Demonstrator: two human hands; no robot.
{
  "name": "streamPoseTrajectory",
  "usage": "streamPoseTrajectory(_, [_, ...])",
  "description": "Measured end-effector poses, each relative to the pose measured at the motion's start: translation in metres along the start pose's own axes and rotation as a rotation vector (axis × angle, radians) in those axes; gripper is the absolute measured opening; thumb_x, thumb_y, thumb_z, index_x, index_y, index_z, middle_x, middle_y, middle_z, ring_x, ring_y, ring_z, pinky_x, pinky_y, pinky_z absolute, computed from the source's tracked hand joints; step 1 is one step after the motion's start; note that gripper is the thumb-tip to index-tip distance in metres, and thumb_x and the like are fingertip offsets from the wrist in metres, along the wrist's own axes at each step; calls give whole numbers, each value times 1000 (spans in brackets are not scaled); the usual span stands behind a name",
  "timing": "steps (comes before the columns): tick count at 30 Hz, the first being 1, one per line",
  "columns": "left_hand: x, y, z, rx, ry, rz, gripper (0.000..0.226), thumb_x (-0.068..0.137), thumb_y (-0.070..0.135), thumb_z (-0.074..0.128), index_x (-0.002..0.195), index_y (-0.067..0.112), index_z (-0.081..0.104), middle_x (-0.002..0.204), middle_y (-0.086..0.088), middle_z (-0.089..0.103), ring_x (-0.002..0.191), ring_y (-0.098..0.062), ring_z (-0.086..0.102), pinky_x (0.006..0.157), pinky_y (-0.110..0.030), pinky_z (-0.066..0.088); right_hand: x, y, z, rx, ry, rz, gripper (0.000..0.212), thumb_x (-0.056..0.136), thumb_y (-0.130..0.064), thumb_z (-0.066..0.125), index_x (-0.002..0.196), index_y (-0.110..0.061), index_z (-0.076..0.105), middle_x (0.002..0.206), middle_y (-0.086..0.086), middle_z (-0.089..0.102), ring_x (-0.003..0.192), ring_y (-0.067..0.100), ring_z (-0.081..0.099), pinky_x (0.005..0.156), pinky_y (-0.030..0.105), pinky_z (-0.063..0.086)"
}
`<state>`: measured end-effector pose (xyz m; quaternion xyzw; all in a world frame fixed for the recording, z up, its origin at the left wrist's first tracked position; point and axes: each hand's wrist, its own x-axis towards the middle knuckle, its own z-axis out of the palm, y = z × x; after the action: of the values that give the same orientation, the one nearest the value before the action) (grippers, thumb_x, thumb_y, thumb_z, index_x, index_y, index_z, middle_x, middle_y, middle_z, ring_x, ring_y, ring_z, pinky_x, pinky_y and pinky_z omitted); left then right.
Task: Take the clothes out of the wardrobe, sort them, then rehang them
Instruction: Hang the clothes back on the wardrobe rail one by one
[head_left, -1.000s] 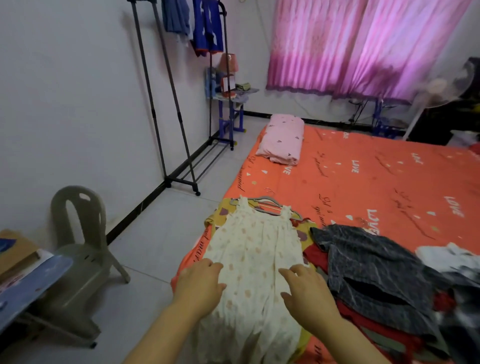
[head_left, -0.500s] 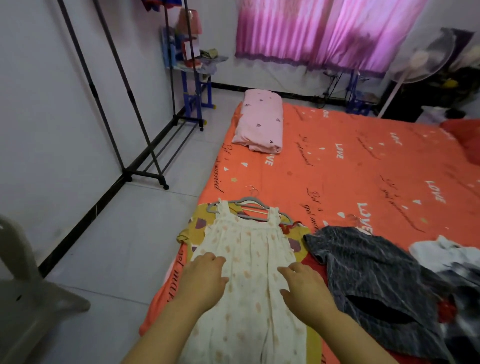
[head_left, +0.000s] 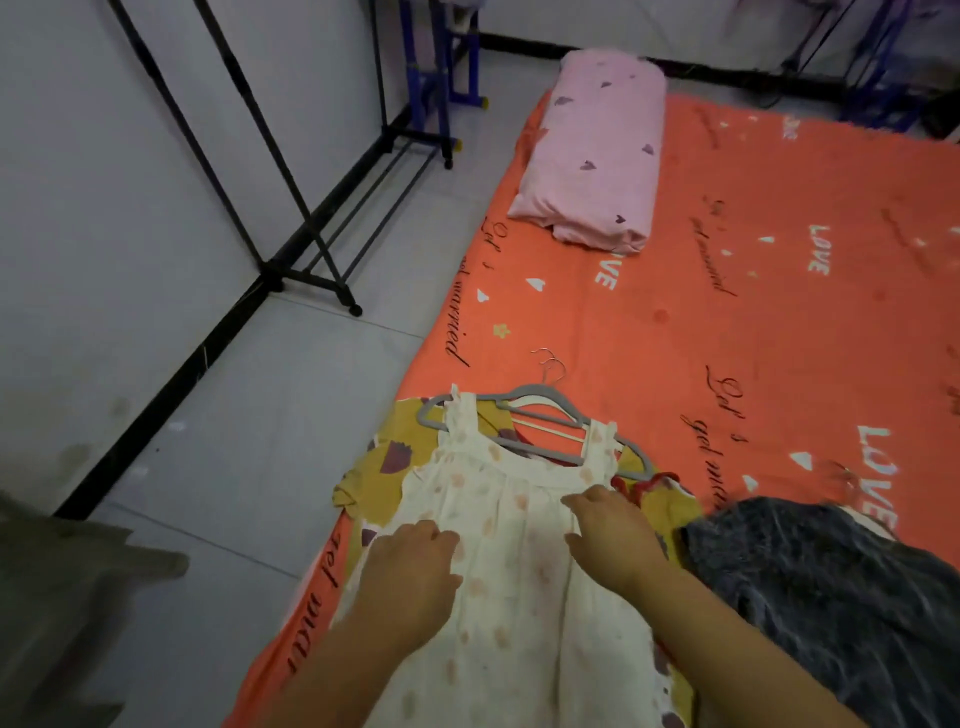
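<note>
The dress (head_left: 511, 561) is pressed flat by the left hand (head_left: 410, 564) and right hand (head_left: 615, 538), nothing gripped. Its hanger (head_left: 558, 413) lies ahead, nearest the right hand, along the dress's length.

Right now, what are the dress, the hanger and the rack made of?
Dress: thin, soft cloth, likely cotton. It looks matte, with fine crinkles and gathers below the neckline.
Hanger: grey and matte, perhaps plastic or felt-coated. Its hook looks like shiny metal wire.
Rack: thin black tubes, probably painted metal, with small wheels at the base.
</note>
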<state>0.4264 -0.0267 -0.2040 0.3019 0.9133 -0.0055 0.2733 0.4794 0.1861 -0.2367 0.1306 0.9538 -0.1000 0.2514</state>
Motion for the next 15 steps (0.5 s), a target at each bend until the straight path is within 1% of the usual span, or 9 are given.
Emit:
streamPoseTrajectory(4, [68, 1, 13, -17, -18, -23, 41, 97, 37, 41, 136, 22, 41, 134, 2, 45, 122, -18, 43, 98, -31, 34, 93, 31, 13, -2, -26, 10, 41, 93, -26, 47, 133, -15, 46, 128, 10, 49, 115, 29, 48, 95, 37, 43])
streamPoseTrajectory(8, [120, 2, 31, -50, -9, -42, 43, 98, 37, 38, 139, 24, 35, 137, 4, 41, 124, -16, 40, 102, -29, 31, 171, 53, 29, 2, 12, 58, 35, 92, -18, 47, 125, -9, 48, 125, 15, 50, 112, 33, 51, 89, 38, 45])
streamPoseTrajectory(12, [153, 0, 49, -94, 5, -52, 45, 99, 37, 36, 142, 26, 31, 142, 6, 37, 130, -14, 35, 106, -29, 26, 227, 69, 43, 67, 132, 144, 42, 90, -9, 44, 131, -5, 41, 126, 17, 48, 113, 37, 51, 91, 41, 40])
streamPoseTrajectory(15, [161, -5, 64, -103, -6, -53, 42, 99, 36, 36, 140, 26, 33, 141, 6, 37, 129, -13, 35, 107, -28, 26, 254, 73, 59, 161, 138, 202, 45, 92, -13, 45, 135, -6, 33, 130, 17, 46, 117, 37, 47, 96, 45, 35])
